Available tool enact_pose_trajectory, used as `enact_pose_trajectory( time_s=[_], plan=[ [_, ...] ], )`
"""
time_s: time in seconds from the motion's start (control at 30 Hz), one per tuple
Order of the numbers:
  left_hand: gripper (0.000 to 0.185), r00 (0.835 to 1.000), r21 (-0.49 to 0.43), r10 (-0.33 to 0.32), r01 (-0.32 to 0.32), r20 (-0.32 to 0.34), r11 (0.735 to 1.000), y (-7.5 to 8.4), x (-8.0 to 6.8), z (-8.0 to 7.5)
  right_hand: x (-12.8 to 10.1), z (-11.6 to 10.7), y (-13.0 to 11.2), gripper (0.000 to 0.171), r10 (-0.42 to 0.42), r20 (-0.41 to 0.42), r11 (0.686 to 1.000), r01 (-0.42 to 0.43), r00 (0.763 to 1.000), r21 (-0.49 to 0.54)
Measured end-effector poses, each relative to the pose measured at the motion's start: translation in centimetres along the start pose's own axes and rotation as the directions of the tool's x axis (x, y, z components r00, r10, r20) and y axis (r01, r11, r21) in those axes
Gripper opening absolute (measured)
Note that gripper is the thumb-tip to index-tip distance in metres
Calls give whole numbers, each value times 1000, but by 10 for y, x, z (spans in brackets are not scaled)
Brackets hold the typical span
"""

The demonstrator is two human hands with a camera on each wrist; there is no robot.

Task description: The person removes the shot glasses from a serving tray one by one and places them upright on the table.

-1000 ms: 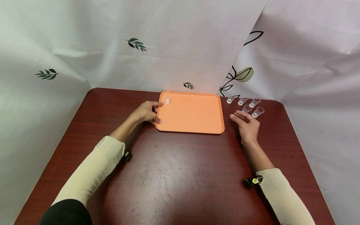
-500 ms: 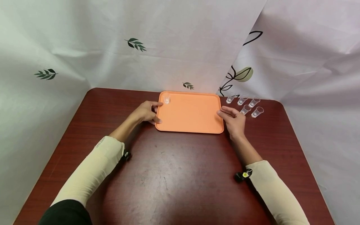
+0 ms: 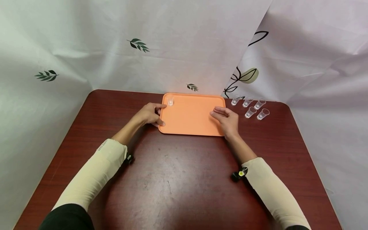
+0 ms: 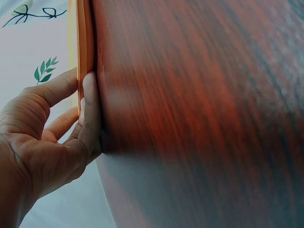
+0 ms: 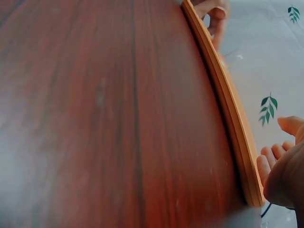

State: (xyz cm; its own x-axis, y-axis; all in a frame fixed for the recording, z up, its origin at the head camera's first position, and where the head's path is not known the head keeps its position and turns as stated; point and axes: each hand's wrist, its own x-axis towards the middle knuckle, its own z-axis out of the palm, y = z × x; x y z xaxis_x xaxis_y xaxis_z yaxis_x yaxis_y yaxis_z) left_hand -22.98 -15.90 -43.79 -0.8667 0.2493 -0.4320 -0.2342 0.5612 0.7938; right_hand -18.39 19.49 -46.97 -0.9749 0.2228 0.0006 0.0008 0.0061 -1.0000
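My left hand grips the left rim of an orange tray, thumb on top and fingers against the edge. The left wrist view shows the fingers along the tray's side. A small clear plastic cup stands in the tray's far left corner. My right hand is over the tray's right part, its thumb and fingertips close together and bent. Whether something clear is between them cannot be made out. In the right wrist view this hand shows a gap between thumb and fingers.
Several clear cups stand in two rows right of the tray, near the table's far edge. The dark red wooden table extends toward me. White cloth with leaf prints hangs behind and at both sides.
My right hand has moved left, from beside the clear cups to over the tray's right part. The left hand, the tray and the cups have stayed in place.
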Motion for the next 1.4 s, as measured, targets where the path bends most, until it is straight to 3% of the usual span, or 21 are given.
enact_pose_trajectory(
  time_s=[0.37, 1.4],
  plan=[
    [102, 1000, 11, 3, -3, -1, 1000, -2, 1, 0, 3, 24, -3, 43, 19, 48, 1000, -19, 999, 12],
    [102, 1000, 9, 3, -3, -2, 1000, -2, 1, -1, 6, 94, -2, 41, 26, 139, 996, -15, 990, -83]
  ],
)
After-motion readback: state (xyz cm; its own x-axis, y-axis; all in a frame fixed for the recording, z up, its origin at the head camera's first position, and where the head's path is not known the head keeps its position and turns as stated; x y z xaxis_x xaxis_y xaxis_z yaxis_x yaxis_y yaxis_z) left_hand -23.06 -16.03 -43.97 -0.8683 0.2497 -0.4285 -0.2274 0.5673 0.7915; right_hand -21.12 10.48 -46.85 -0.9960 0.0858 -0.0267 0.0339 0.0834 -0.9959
